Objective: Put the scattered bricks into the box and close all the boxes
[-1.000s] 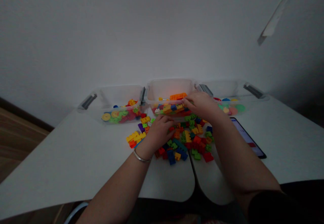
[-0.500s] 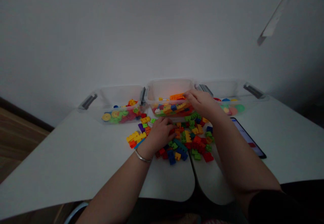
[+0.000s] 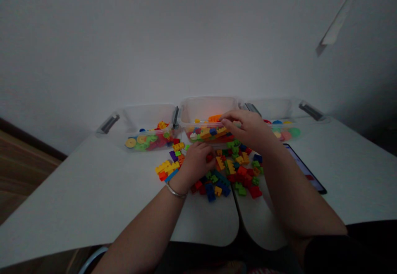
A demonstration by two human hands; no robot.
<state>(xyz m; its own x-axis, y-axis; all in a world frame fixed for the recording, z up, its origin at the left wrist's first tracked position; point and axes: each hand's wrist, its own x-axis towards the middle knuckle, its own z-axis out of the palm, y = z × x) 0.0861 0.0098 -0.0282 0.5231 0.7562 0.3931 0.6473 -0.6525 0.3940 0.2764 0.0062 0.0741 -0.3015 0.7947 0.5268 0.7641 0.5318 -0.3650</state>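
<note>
Now that your left hand (image 3: 196, 164) has curled around a small red brick (image 3: 210, 157) by the loose plastic bricks (image 3: 240, 177), your right hand (image 3: 246, 129) hovers loosely open above the middle clear plastic bin (image 3: 207, 108).

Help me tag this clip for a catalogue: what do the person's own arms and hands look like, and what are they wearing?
Both hands and forearms are bare, with no gloves. The left hand wears a thin, shiny silver-coloured bangle at the wrist. The right hand shows no band. A dark, almost black sleeve covers the right upper arm.
</note>
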